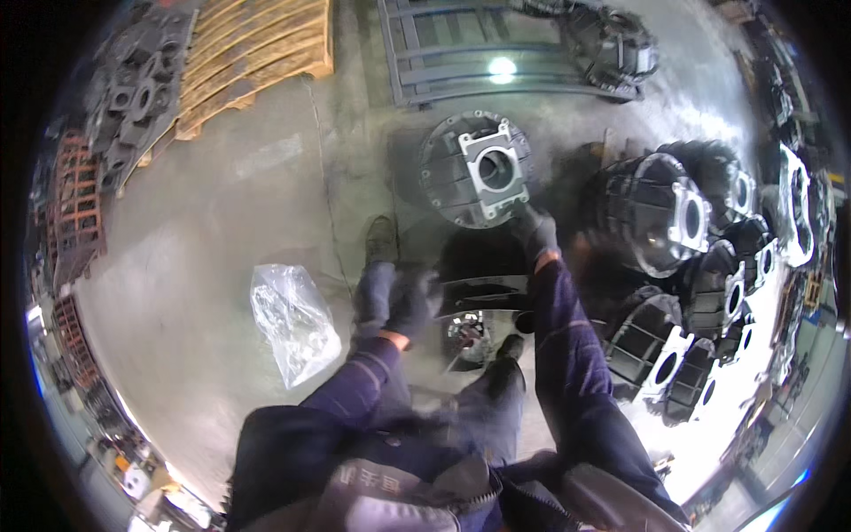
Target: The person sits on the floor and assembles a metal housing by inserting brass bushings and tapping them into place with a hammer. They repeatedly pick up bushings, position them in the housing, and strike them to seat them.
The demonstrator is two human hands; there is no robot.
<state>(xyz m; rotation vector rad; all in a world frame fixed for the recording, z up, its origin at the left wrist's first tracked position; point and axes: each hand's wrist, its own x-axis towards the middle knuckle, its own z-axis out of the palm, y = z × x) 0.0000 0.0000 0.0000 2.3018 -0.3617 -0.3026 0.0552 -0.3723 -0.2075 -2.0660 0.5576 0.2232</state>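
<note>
A dark round metal casting (450, 182) with a flange of bolt holes and a bright machined square face (495, 170) is in front of me. The square face has a large round opening. My right hand (538, 232), in a dark grey glove, reaches to the lower right corner of that face. Its fingers are closed, and whatever they hold is hidden. Closer to me, my left hand (414, 306), also gloved, hangs over the floor near my knee, apart from the casting. Its fingers are smeared and partly hidden. Below the casting is a dark stand with a curved pale edge (483, 285).
More castings (651, 213) stand in rows on the right. A clear plastic bag (292, 324) lies on the floor at left. Farther off are a wooden pallet (257, 53), a grey metal frame (452, 66) bearing another casting (612, 49), and heaped grey parts (137, 89).
</note>
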